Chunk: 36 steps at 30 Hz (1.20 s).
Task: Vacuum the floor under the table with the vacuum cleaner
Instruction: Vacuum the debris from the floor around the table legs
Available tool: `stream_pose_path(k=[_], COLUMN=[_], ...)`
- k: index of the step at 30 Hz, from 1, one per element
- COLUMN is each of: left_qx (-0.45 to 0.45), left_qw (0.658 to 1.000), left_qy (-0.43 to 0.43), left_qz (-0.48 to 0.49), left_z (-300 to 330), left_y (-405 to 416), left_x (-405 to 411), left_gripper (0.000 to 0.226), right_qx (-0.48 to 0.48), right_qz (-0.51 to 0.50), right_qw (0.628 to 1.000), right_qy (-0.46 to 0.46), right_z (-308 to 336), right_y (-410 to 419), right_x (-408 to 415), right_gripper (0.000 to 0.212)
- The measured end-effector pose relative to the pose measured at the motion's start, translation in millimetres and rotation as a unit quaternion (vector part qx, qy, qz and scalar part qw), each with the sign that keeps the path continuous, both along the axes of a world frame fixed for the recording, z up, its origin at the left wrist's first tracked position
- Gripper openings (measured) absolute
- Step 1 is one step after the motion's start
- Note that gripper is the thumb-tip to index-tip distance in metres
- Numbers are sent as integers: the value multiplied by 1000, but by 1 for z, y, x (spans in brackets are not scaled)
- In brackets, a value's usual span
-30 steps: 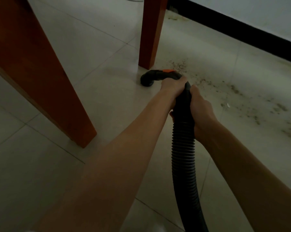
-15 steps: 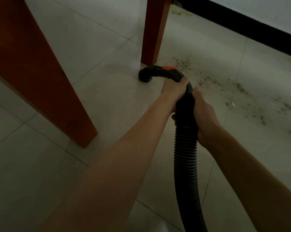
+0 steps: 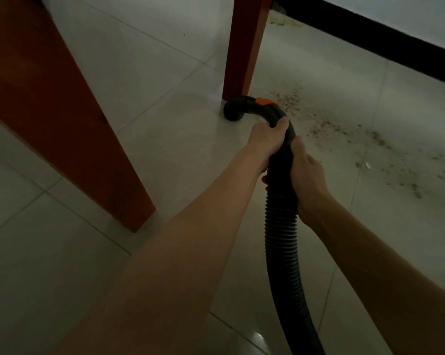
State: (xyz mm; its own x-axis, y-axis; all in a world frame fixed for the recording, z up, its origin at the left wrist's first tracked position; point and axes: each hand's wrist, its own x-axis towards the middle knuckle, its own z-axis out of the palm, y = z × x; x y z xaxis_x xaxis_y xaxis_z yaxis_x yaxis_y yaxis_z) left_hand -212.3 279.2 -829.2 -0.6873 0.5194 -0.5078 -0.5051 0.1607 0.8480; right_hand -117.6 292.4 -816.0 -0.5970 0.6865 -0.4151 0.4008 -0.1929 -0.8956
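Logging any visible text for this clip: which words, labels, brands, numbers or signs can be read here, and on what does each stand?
None can be read.
Vacuum hose, gripped by the left hand and right hand: no print visible.
Orange button on the curved nozzle: no marking legible.
Table legs, floor tiles, dark baseboard: no text.

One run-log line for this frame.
both hands grip vacuum hose | left hand ahead, right hand behind | nozzle at far table leg | debris remains right
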Motion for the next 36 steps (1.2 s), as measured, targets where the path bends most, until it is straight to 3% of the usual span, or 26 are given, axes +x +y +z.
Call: stream_pose_path(k=[14,26,36], left_qx=[-54,-67,-106], left_qw=[997,996,990], left_qy=[53,56,68], left_qz=[31,-2,-66], left_z=[-11,-5,14], left_y=[-3,-10,17], left_x=[-26,7,62], left_gripper=[42,40,46], right_qx=[-7,-8,-62], right_qz=[48,19,-74], right_qw=[999,1000,995], right_qy=[-9,-15,2], right_z=[-18,-13,14], right_y=[0,-9,4], right_x=[-29,5,58], right_gripper=[52,47,34])
